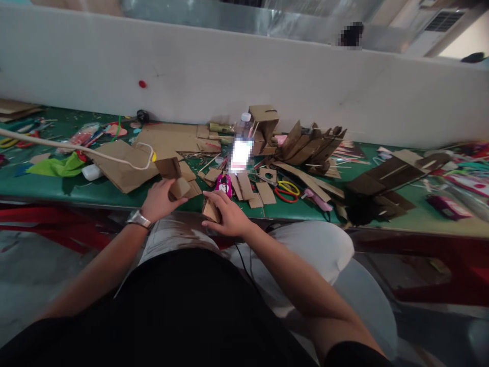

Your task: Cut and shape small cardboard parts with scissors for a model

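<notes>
My left hand (161, 200), with a metal watch (139, 219) at its wrist, is closed around a small folded cardboard piece (179, 188) at the table's front edge. A second cardboard piece (211, 210) sits in my right hand (229, 214), its fingers curled over the top and the thumb below. The two pieces are apart, with a small gap between the hands. Just beyond my right hand lies a pink item with a white cartoon figure (223, 185). Flat cardboard scraps (265, 192) are beside it.
Scissors with red and yellow handles (287, 191) and a pink glue gun (318, 200) lie to the right. A clear bottle (245, 125) stands behind a bright phone screen (241, 154). A white cable (76, 148) crosses the left side. Folded cardboard (389, 176) stands at right.
</notes>
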Action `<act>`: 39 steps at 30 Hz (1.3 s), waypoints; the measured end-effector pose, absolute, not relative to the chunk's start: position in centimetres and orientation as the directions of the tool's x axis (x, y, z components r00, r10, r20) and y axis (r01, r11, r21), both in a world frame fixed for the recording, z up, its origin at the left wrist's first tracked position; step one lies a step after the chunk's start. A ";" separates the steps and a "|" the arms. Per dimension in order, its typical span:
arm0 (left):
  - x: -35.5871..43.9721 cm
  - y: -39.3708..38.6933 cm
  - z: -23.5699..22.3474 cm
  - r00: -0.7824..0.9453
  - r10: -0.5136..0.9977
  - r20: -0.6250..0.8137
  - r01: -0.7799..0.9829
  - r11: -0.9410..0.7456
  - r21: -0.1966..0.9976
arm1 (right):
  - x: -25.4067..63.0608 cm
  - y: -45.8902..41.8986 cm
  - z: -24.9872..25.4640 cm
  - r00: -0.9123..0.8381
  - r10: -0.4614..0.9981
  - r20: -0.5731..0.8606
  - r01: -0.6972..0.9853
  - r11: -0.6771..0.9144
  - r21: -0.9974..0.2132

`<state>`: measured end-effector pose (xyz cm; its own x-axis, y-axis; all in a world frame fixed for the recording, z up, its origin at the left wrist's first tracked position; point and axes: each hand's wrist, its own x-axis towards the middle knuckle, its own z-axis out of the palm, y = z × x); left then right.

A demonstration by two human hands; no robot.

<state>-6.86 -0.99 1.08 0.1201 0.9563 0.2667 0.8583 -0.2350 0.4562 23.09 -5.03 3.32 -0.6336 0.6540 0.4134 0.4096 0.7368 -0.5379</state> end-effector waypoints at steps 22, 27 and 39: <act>-2.4 1.4 1.2 0.251 0.950 0.187 0.776 -0.313 0.548 | 23.2 -4.6 3.5 -0.586 0.652 0.482 0.405 0.751 -0.522; -1.9 -1.7 2.8 0.388 0.902 0.189 0.728 -0.425 0.537 | 22.9 -4.2 2.6 -0.572 0.702 0.424 0.496 0.708 -0.502; -2.6 -5.5 4.1 0.432 0.885 0.176 0.147 -0.262 0.954 | 22.3 -4.8 3.7 -0.676 0.584 0.450 0.309 0.779 -0.546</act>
